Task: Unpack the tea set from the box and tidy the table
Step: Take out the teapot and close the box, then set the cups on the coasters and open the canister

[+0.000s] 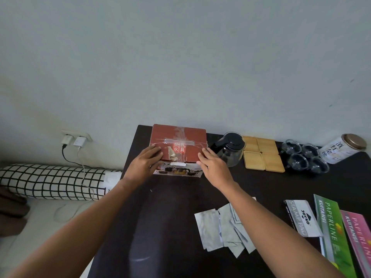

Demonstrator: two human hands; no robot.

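On the box (179,145), both hands lie flat

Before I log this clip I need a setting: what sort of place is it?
Probably a bedroom or small home room: a checked bolster pillow lies on bedding beside a dark table, and phone chargers sit in a wall socket.

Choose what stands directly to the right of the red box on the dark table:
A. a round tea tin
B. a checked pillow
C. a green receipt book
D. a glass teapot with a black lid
D: the glass teapot stands right beside the red box, between it and the wooden coasters.
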